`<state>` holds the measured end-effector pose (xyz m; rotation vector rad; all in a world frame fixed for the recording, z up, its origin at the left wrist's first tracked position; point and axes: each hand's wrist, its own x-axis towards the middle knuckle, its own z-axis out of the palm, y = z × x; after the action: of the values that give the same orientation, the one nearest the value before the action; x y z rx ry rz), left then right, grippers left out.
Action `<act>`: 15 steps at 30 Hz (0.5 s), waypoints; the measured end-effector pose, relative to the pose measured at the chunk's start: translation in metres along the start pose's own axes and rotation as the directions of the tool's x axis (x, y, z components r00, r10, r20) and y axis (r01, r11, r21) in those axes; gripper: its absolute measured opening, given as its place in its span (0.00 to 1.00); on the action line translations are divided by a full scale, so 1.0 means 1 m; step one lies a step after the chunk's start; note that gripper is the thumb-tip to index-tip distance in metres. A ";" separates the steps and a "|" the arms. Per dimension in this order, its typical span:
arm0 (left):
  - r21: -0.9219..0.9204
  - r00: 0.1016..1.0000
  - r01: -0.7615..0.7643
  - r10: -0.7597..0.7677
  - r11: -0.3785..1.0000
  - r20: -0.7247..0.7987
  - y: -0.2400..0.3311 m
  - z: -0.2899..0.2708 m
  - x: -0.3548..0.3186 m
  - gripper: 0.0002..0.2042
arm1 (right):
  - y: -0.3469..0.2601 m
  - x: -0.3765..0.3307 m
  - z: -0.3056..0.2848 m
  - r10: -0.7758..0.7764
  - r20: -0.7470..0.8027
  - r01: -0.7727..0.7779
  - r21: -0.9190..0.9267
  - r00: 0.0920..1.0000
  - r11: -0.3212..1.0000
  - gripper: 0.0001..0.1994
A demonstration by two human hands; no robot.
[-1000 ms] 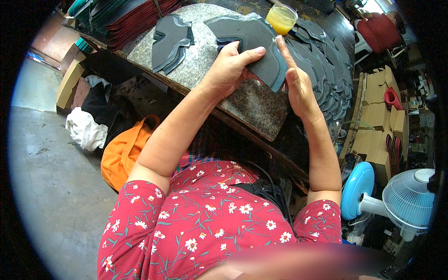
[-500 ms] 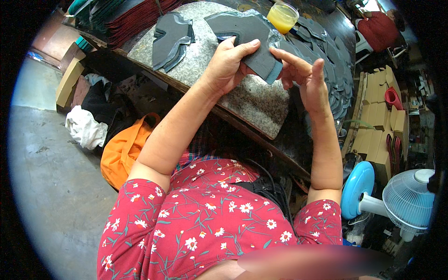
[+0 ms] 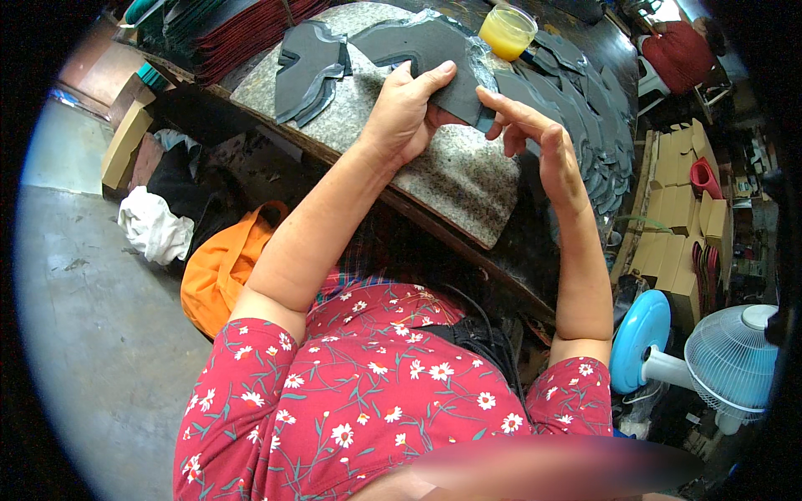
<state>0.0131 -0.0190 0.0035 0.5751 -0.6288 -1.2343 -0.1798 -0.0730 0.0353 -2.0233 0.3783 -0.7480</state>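
My left hand (image 3: 408, 113) grips a dark grey, curved flat piece (image 3: 434, 52), thumb on top and fingers underneath. It looks like a cut shoe-upper part with a shiny, pale rim along its outer edge. My right hand (image 3: 539, 134) is beside the piece's lower right end, fingers apart and partly bent. Its fingertips are close to that edge; whether they touch it I cannot tell. Left of the held piece, a small stack of similar grey pieces (image 3: 305, 75) lies on a speckled stone slab (image 3: 464, 188).
A clear tub of yellow liquid (image 3: 507, 33) stands behind my right hand. Many overlapping grey pieces (image 3: 597, 125) cover the table's right side. Dark red stacked sheets (image 3: 246, 37) lie at the far left. A blue-and-white fan (image 3: 731, 359) and cardboard boxes (image 3: 668, 225) are at right.
The held piece has shifted slightly left and turned, its lower end moving up. My right hand has changed its finger pose beside that edge, its thumb no longer standing up.
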 end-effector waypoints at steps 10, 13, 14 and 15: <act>-0.065 1.000 0.005 -0.005 0.998 0.010 0.000 -0.002 0.003 0.12 | -0.010 0.002 0.001 -0.364 0.116 0.349 -0.646 0.924 0.679 0.31; -0.065 0.999 -0.020 0.018 0.998 -0.031 -0.001 0.000 0.003 0.11 | -0.018 0.001 0.002 -0.358 0.221 0.408 -0.664 0.907 0.626 0.26; -0.057 0.998 -0.021 0.018 0.998 -0.053 0.000 0.001 0.003 0.11 | -0.020 0.001 0.002 -0.352 0.265 0.434 -0.670 0.898 0.603 0.24; -0.059 0.998 -0.016 0.012 0.998 -0.058 0.000 0.002 0.002 0.11 | -0.023 0.001 0.003 -0.315 0.284 0.424 -0.633 0.906 0.648 0.20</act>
<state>0.0119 -0.0212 0.0054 0.5535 -0.5449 -1.2152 -0.1783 -0.0594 0.0538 -2.9152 0.1467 -0.7579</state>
